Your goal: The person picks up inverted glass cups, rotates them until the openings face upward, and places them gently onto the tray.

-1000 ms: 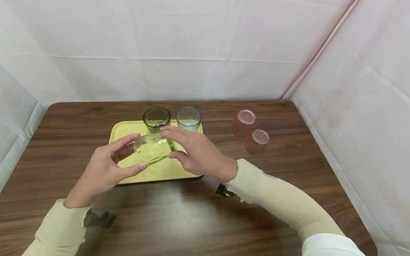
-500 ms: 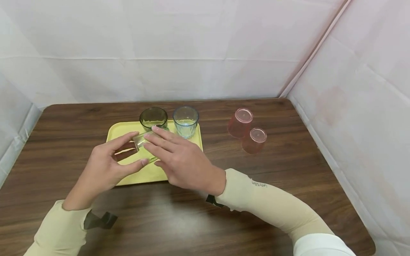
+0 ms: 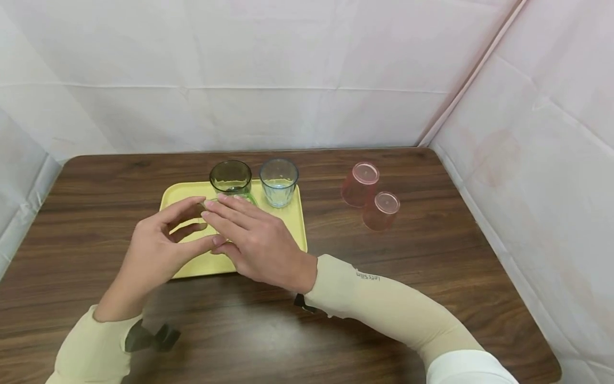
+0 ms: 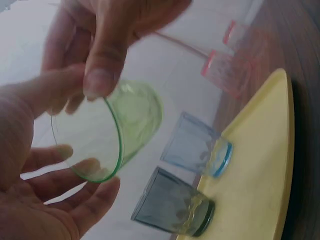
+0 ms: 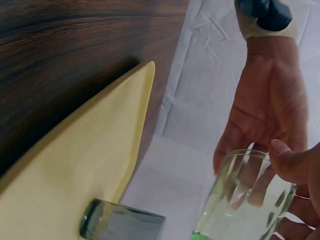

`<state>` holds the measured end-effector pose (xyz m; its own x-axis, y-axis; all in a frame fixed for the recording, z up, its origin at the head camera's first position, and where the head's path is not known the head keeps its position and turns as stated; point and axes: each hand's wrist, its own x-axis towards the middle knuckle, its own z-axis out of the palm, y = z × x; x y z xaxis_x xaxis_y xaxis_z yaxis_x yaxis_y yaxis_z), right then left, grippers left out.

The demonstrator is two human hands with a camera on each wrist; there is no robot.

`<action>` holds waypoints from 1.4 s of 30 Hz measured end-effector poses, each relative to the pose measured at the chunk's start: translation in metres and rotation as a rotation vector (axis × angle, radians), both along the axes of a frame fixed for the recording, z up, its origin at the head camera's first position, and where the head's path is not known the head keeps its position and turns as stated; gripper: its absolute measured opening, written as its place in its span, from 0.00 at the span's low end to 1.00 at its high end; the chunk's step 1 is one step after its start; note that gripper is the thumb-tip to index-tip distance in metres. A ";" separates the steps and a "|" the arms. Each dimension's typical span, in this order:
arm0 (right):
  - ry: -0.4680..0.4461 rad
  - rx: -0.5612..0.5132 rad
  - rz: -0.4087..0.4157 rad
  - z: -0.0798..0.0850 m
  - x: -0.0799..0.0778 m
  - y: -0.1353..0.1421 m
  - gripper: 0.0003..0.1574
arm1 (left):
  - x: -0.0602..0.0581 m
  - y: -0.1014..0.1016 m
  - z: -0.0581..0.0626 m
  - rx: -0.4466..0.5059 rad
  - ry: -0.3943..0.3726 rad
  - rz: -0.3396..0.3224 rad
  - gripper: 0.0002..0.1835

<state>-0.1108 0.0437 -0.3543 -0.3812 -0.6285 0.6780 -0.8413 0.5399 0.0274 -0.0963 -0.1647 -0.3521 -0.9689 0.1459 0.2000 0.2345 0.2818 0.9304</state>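
A clear green drinking glass (image 4: 137,117) is held tipped on its side above the yellow tray (image 3: 291,226). Its open mouth faces my left hand (image 3: 158,245), whose thumb and fingers grip around the rim. From the other side, my right hand (image 3: 264,242) holds the glass, its thumb at the rim and its fingers over the wall. In the head view the right hand hides most of the glass. Behind the hands a dark grey-green glass (image 3: 230,178) and a light blue glass (image 3: 279,184) stand upright on the tray.
Two pink tumblers stand upside down on the brown wooden table (image 3: 431,256), right of the tray: one farther back (image 3: 360,186), one nearer (image 3: 381,212). White cloth walls (image 3: 268,74) enclose the table at the back and sides.
My right hand has slid left along the green glass from its base to the rim, close to the left fingertips. The left hand stays nearly in place.
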 end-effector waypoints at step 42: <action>-1.101 -0.642 0.142 -0.023 -0.031 -0.048 0.42 | -0.026 -0.030 -0.017 0.253 -0.132 0.086 0.41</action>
